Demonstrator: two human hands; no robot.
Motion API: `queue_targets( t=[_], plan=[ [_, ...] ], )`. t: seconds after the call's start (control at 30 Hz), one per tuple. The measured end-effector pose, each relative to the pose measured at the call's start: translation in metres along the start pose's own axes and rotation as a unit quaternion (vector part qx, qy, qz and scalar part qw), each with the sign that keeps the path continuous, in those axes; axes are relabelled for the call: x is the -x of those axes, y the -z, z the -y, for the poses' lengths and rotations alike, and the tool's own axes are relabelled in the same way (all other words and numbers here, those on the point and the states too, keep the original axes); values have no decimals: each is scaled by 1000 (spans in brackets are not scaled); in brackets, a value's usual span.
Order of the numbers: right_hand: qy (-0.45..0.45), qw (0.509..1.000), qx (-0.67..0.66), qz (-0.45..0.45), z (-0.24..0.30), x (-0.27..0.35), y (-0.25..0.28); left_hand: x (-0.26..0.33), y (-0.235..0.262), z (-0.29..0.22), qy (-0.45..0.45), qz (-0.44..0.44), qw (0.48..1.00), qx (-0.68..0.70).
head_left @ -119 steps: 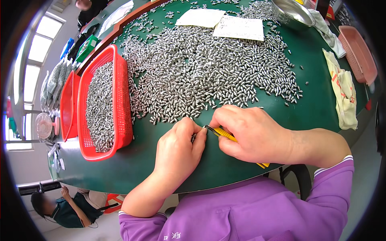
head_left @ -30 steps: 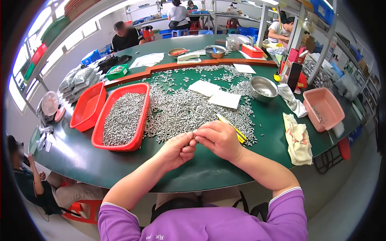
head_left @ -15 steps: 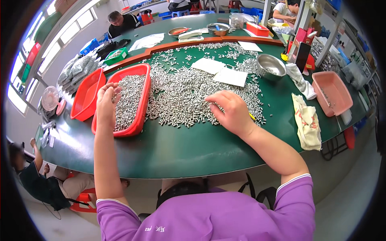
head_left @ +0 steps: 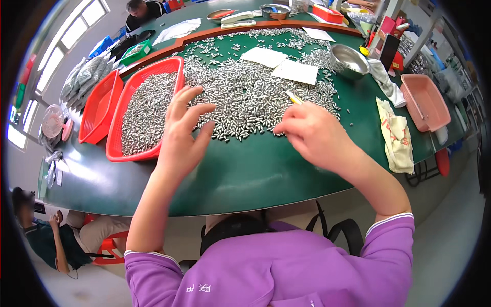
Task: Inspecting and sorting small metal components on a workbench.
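A red rectangular plastic basket [head_left: 113,138] holds small silvery metal pieces [head_left: 146,115]; near its right rim the left hand [head_left: 182,137] spreads its fingers. More pieces lie heaped on the green table [head_left: 245,179]. There the right hand [head_left: 318,134] curls, a slim yellow tool [head_left: 295,99] jutting beyond; what it pinches, I cannot tell.

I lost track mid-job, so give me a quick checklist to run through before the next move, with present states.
1. Left hand free: ok; fingers spread, nothing visible in it.
2. Yellow tool in the right hand: ok; its tip shows beyond the knuckles.
3. Right hand pinching a part: cannot tell; its fingertips are at the near part of the metal pile.
4. Filled red basket upright: ok.
5. Metal pile uncovered: not ok; two white sheets lie on it.
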State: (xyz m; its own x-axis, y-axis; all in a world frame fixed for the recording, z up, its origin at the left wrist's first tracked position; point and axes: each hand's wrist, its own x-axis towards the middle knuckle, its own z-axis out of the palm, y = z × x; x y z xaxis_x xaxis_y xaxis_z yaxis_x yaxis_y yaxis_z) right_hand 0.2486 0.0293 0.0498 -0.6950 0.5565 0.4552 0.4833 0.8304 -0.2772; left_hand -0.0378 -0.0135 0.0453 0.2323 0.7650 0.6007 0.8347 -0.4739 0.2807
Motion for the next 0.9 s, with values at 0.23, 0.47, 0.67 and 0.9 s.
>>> queue_targets(
  t=[0.23, 0.47, 0.67, 0.9],
  plan=[
    [-36, 995, 57, 77, 24, 33, -31, -8, -28, 11, 1, -2, 999, 40],
    [-89, 992, 90, 22, 24, 20, -29, 1, -33, 28, -64, -114, 988, 82],
    [-149, 987, 50, 38, 34, 45, -21, 6, -39, 8, -79, -46, 972, 217],
    [-106, 992, 65, 31, 44, 54, -31, 7, -43, 8, 7, -26, 967, 253]
  ],
)
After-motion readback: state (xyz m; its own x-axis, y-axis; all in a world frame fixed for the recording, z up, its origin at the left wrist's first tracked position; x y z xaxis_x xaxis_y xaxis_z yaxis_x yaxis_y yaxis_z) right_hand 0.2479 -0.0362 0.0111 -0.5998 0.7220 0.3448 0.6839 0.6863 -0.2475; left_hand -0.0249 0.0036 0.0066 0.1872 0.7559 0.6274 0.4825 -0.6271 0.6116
